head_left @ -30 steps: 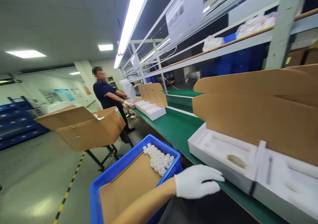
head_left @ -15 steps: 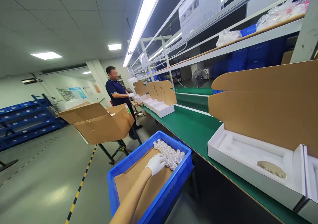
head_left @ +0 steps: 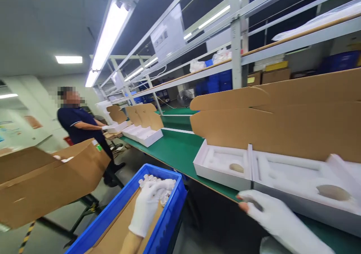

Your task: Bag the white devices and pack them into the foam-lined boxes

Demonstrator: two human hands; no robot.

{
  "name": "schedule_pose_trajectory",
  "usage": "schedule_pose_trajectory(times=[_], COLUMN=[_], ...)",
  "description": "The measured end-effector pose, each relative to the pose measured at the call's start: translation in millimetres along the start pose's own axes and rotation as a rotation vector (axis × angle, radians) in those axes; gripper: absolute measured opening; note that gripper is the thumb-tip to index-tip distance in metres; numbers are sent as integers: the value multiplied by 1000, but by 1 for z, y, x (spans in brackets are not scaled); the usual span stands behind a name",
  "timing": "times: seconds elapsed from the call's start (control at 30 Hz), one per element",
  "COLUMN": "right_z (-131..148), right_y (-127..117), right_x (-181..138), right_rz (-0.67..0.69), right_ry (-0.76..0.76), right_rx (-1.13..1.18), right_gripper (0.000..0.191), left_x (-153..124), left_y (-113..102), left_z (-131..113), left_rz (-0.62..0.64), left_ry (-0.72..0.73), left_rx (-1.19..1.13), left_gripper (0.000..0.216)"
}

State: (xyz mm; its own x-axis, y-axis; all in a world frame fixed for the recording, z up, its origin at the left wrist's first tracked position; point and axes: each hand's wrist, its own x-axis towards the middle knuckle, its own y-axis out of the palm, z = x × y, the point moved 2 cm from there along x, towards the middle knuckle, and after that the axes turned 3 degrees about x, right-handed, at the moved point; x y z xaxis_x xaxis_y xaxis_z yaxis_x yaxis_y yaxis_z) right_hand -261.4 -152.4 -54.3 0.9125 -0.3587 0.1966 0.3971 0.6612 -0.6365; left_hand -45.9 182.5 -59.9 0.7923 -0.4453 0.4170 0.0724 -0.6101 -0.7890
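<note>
My left hand (head_left: 150,199), in a white glove, reaches into a blue plastic crate (head_left: 169,231) and lies over a cluster of small white cap-like pieces (head_left: 164,199). Its fingertips blend into these pieces, so I cannot tell if it grips one. My right hand (head_left: 263,209), gloved with bare fingertips, hovers in front of the white boxes at the table's edge. Thumb and forefinger are bent with a gap between them and nothing visible in it. Nearest to it are a white box (head_left: 222,173) and another white box (head_left: 296,197), both lid-up with white foam inserts.
Brown cardboard lines the crate. A large open carton (head_left: 56,175) stands at left on a dark stand. More open boxes (head_left: 143,133) line the green table (head_left: 177,145). Beyond the carton a person (head_left: 81,122) handles a box. Shelf rails (head_left: 197,73) run overhead.
The view has swung right, bringing in more of the near boxes. My right hand has come into view at lower right. My left hand now covers more of the white pieces.
</note>
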Motion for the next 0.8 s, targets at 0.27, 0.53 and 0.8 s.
schedule_pose_trajectory(times=[0.27, 0.53, 0.8], right_z=[24, -28, -45], right_y=[-38, -124, -111], right_x=[25, 80, 95], right_rz=[186, -125, -42], right_ry=[113, 137, 148], right_rx=[383, -178, -334], right_gripper=[66, 33, 28], left_x=[-16, -6, -6], left_y=[124, 162, 184], left_z=[-202, -214, -188], left_rz=[-15, 159, 124], left_ry=[339, -245, -390], left_rx=[-685, -1076, -1264], left_gripper=[31, 61, 75])
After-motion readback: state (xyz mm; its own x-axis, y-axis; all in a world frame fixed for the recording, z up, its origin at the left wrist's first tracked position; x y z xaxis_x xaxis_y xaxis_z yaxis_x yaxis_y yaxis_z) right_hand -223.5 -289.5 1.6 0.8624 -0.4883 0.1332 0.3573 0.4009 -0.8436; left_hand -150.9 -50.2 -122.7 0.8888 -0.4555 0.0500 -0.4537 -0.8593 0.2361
